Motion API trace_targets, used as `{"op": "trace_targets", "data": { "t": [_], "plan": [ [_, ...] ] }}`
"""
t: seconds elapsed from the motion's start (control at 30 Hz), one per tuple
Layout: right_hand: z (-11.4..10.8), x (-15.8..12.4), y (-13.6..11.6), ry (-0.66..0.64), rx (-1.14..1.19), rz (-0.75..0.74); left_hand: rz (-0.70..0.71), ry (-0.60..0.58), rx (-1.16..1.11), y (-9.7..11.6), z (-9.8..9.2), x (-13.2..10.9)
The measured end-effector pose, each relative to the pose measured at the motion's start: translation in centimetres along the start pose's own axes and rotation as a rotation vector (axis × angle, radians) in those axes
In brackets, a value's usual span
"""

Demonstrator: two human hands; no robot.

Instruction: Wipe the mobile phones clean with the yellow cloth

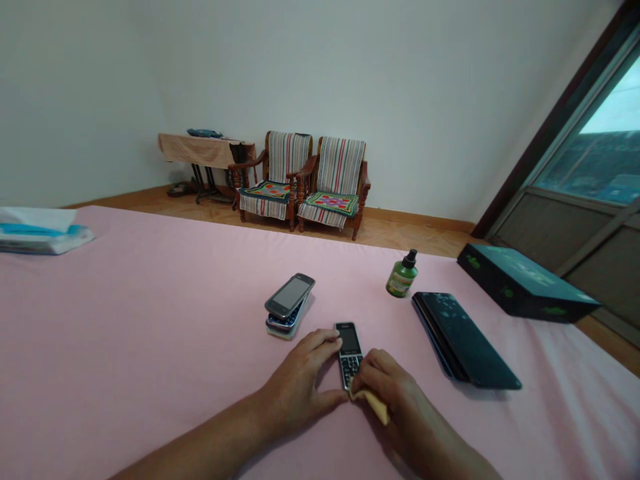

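Note:
A black keypad mobile phone [349, 353] lies on the pink sheet [150, 333], its screen facing up. My left hand [297, 383] rests against its left side, fingertips touching the upper edge. My right hand [385, 393] presses a yellow cloth [373, 404] onto the lower end of the keypad. The cloth is mostly hidden under my fingers. To the upper left of the hands sits a stack of several phones, topped by a grey touchscreen phone [290, 295].
A green spray bottle [401, 275] and dark flat cases [465, 340] lie to the right, with a dark green box [525, 287] beyond them. A tissue pack [43, 231] lies far left. Past the sheet's edge are a wooden floor, two armchairs [315, 183] and a covered table [200, 150].

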State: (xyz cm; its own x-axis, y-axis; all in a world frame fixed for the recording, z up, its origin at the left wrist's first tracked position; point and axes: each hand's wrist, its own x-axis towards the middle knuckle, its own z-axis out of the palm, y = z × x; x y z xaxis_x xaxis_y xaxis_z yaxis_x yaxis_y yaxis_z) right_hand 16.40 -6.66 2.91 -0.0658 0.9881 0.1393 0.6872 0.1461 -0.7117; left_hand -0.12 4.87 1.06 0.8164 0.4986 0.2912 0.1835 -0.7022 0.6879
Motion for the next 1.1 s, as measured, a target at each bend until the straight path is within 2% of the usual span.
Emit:
{"op": "trace_targets", "data": {
  "t": [0.17,0.33,0.47,0.8,0.9,1.1],
  "plan": [
    [-1.8,-0.3,1.2,0.026,-0.029,0.041,0.008,-0.001,-0.015,0.2,0.0,0.0],
    [-2.6,-0.1,3.5,0.275,-0.019,0.052,0.051,0.016,0.01,0.4,-0.1,0.1],
    [-2.0,0.9,3.8,0.381,0.11,0.109,0.059,-0.014,0.002,0.5,-0.6,0.2],
    [-0.1,6.3,4.7,0.449,0.061,0.255,0.072,-0.053,-0.027,0.8,-1.0,0.1],
    [0.4,6.1,4.4,0.438,0.03,0.247,0.063,-0.062,-0.015,0.7,-0.9,0.0],
    [1.1,3.8,3.2,0.421,-0.011,0.252,0.067,-0.06,-0.009,0.5,-0.7,0.0]
  ]
}}
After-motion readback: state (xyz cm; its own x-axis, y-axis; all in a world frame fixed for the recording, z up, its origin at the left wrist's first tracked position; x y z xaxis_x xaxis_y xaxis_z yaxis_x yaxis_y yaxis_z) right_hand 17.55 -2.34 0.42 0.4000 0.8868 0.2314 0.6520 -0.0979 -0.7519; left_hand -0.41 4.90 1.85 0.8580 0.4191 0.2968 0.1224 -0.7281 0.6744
